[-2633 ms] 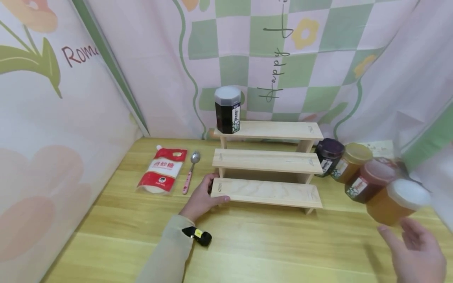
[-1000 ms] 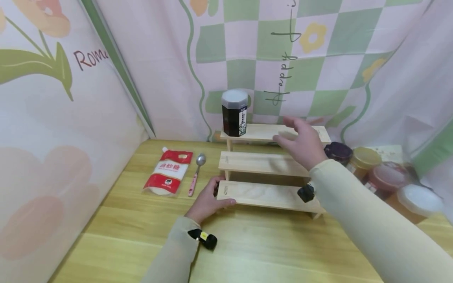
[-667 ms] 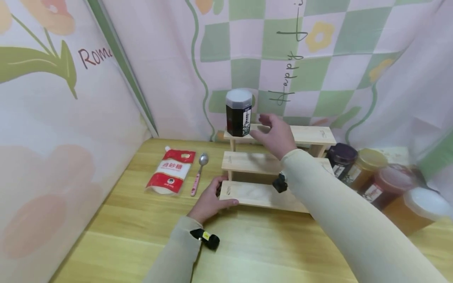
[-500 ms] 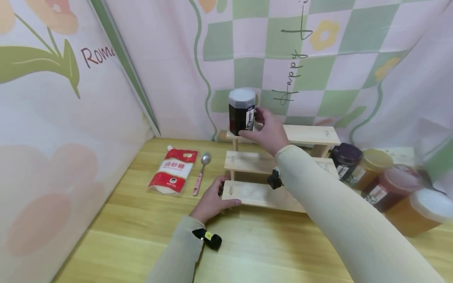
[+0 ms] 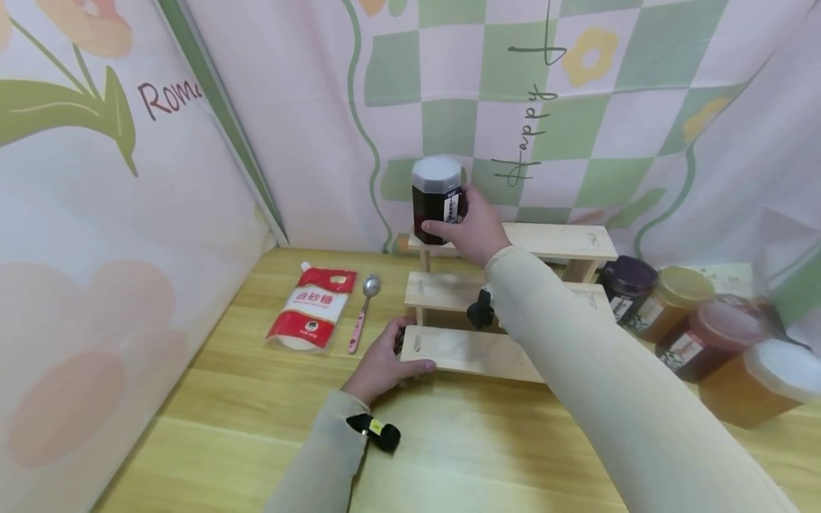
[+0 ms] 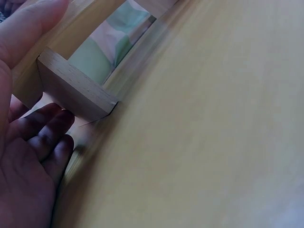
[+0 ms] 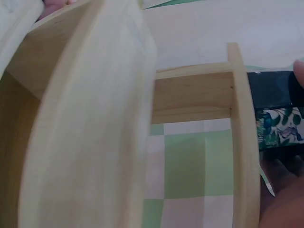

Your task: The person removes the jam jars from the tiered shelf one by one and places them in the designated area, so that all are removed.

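A dark octagonal jar with a pale lid stands on the left end of the top tier of a wooden three-tier shelf. My right hand grips this jar, thumb across its front and fingers round its right side. In the right wrist view the jar's leafy label shows at the right edge, beside the wood. My left hand holds the left end of the lowest tier, thumb on top. The left wrist view shows its fingers bent beside the shelf's leg.
Right of the shelf stand a dark purple jar, a yellow jar, a red jar and an amber jar with a white lid. A red and white sugar bag and a pink-handled spoon lie left.
My right hand has come from beside the amber jar, across the top tier, and now grips the dark jar. My left hand has kept its hold on the shelf.
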Tool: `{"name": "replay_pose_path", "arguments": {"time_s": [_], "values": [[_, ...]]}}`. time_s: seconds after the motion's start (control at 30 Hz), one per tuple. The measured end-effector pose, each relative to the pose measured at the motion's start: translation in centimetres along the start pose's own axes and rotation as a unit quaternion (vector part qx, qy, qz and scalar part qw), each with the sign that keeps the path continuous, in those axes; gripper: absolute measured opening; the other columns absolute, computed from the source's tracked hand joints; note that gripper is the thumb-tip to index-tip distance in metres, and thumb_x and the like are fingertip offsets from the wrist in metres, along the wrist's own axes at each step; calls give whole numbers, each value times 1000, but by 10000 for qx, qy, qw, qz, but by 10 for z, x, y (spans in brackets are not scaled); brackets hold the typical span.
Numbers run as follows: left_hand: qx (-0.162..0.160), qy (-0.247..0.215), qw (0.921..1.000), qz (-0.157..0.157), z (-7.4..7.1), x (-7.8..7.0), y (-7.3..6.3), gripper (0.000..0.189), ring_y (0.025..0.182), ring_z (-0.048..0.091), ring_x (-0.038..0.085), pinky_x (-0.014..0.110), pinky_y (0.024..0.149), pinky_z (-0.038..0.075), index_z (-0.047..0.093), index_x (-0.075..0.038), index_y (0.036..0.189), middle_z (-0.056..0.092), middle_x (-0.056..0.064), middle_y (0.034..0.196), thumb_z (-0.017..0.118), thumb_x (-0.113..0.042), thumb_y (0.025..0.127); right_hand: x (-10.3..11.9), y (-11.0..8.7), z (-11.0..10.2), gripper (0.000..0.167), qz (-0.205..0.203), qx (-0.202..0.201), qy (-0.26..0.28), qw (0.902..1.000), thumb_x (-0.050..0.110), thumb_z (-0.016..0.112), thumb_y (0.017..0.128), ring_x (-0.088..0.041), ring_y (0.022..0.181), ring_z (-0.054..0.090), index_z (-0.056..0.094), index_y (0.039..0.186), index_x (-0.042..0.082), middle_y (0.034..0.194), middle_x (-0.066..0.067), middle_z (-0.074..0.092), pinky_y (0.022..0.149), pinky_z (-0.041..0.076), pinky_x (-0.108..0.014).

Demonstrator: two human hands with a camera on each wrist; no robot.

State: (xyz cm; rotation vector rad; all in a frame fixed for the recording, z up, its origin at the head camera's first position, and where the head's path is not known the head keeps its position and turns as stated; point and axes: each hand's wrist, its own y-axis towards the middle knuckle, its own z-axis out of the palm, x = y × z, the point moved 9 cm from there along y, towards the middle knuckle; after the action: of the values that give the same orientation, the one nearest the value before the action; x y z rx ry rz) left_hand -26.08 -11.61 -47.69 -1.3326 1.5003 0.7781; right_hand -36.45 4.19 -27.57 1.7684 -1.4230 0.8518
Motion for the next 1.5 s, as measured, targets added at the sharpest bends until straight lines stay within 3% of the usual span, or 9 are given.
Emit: {"name": "replay_pose_path", "arguments": {"time_s": [0.5,0.9,1.2,1.5], "values": [[14,64,9998,162,-2,1,2,97,132,48,25,50,110,38,40,-25,147,50,3,146,90,-51,68,-10,-13,-8,97,204,-53,61,9998,38,82,83,-32,143,36,26,158,16,157,-10,39,116,29,-55],[14,0,9996,272,-2,0,-2,92,129,50,25,50,108,39,43,-25,145,52,3,143,90,-47,70,-23,-30,-24,94,57,100,49,9999,44,84,79,-31,133,48,36,153,11,147,-12,50,110,38,-52],[-50,-28,9997,255,-3,1,-3,91,133,47,27,52,112,35,43,-24,144,50,4,146,90,-46,70,-27,-46,-31,98,70,-128,213,9997,42,87,77,-32,133,48,35,152,8,147,-13,50,111,36,-53],[35,-57,9995,306,1,-2,-1,94,130,49,25,49,110,38,42,-26,145,51,3,145,89,-52,68,-25,-72,-41,93,-79,-428,261,9987,35,89,75,-33,130,49,39,148,7,143,-14,51,108,39,-55]]}}
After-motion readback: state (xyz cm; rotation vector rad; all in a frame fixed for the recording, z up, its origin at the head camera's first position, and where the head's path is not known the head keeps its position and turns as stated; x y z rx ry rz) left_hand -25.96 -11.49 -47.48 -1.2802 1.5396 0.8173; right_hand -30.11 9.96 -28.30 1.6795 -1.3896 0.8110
